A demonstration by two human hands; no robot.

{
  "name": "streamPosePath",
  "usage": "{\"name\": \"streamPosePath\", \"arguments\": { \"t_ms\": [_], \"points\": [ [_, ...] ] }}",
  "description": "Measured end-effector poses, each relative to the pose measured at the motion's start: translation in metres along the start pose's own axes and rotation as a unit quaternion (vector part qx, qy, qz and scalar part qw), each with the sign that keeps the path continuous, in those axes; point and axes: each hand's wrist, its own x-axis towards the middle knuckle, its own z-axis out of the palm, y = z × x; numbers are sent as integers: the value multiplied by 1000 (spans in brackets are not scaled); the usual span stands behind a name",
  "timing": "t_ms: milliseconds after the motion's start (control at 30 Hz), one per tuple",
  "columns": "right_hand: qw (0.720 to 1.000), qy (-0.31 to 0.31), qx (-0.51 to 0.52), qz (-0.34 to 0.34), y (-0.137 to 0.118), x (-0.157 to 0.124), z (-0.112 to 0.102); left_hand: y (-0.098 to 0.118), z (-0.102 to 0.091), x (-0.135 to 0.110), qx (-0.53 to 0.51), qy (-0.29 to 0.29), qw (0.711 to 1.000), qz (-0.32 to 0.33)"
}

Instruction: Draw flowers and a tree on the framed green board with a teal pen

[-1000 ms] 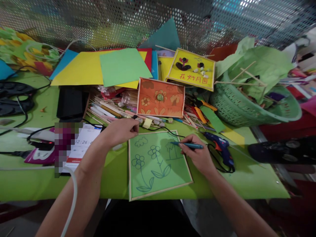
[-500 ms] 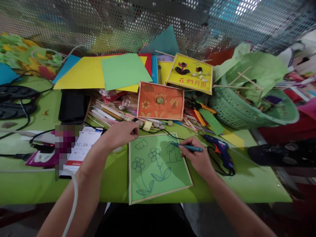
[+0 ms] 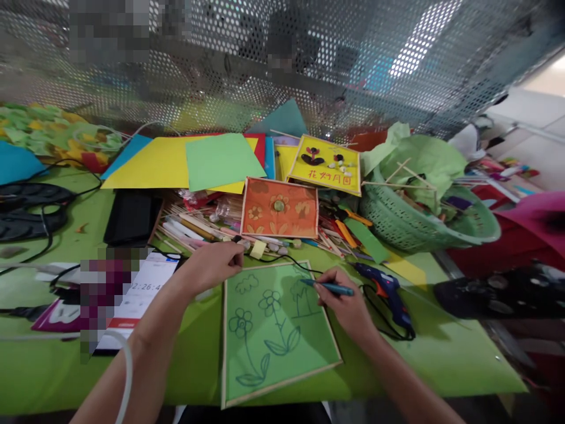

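A green paper panel in a thin wooden frame (image 3: pixel 282 353) lies on the green table in front of me, with flowers, a cloud and a house drawn on it in blue. My right hand (image 3: pixel 348 306) pinches a teal pen (image 3: pixel 329 287), its tip on the house drawing near the frame's upper right. My left hand (image 3: pixel 212 265) rests closed at the frame's upper left corner, fingers curled against the table; what they hold, if anything, I cannot make out.
A blue glue gun (image 3: pixel 388 294) lies right of the frame. Behind are an orange framed picture (image 3: pixel 280 207), a yellow framed picture (image 3: pixel 326 165), loose sticks and pens, coloured paper sheets (image 3: pixel 176 159), a green basket (image 3: pixel 424 218), and a phone (image 3: pixel 136 288) at left.
The view has tilted upward, so everything sits lower in the picture. Both hands keep their places at the frame; the pen stays on the house drawing.
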Motion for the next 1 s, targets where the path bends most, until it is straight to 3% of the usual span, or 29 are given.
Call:
{"name": "streamPosePath", "arguments": {
  "t_ms": [1000],
  "points": [
    [1000,9,2,-10,-7,-2,-4,-7,3,5,7,-18,1000,4]
  ]
}}
